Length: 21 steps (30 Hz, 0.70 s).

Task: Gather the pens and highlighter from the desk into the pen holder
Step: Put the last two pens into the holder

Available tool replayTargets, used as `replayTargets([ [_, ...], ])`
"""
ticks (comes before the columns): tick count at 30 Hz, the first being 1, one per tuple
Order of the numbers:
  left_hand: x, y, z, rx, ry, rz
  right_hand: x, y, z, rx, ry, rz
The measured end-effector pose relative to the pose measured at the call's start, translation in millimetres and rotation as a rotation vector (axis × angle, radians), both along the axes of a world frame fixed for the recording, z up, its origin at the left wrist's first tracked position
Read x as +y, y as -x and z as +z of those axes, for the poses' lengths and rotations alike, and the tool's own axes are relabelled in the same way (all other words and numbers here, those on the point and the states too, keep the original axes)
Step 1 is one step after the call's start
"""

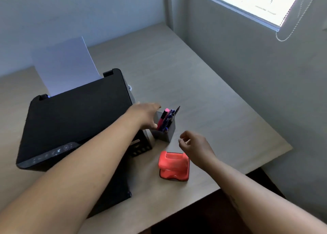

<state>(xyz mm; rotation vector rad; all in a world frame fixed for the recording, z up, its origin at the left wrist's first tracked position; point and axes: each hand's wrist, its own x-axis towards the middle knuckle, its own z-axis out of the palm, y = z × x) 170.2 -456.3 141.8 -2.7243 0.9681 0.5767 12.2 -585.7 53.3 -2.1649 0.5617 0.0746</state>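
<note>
A dark grey pen holder [168,134] stands on the desk just right of the printer. Inside it lean a pink highlighter [162,119] and several blue pens [170,118]. My left hand [145,116] grips the holder's left wall, fingers wrapped over its rim. My right hand [193,145] hovers a little to the right of the holder and nearer to me, fingers loosely curled and apart, holding nothing. No loose pens show on the desk.
A black printer [76,120] with white paper [65,66] in its rear feed fills the left of the desk. A red stapler-like object [174,165] lies in front of the holder. The desk's right edge [276,156] runs close to the wall under a window [256,2].
</note>
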Motion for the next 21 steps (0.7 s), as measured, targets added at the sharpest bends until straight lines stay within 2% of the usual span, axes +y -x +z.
replayTargets([
  [3,-5,-11,-6,0.062,-0.096,-0.06,16,12,-8,0.032,0.119,0.074],
  [12,-9,-27,-31,0.109,-0.081,-0.229,80,22,-24,0.19,0.523,0.241],
  [21,-14,-33,-35,0.105,-0.077,-0.192,68,10,-30,0.196,0.67,0.26],
])
